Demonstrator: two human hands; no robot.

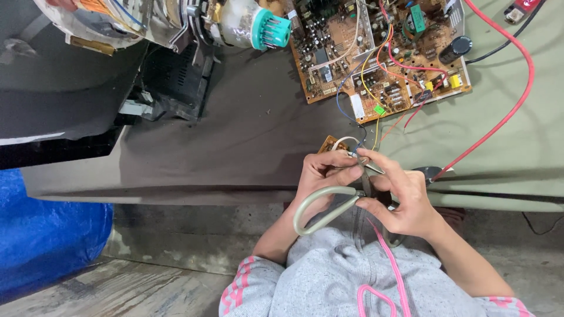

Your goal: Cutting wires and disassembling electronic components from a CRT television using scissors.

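Scissors [343, 199]: at the table's near edge, blades up, pale loop handles toward me.
Left hand [322, 176]: my fingers curled, gripping the scissors.
Right hand [402, 196]: pinching thin wires [351, 141] at the blades.
Circuit board [382, 50]: far edge, wires trailing to my hands.

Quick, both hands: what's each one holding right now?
Left hand: closed on the scissors handle loop.
Right hand: closed, pinching a thin wire at the scissors' blades.

- Scissors [338, 202]: grey-green loop handles, metal blades pointing up toward the wire ends, held in both hands above the table edge.
- Wires [358, 138]: thin, white, blue and yellow, running from the circuit board to the blade tips.
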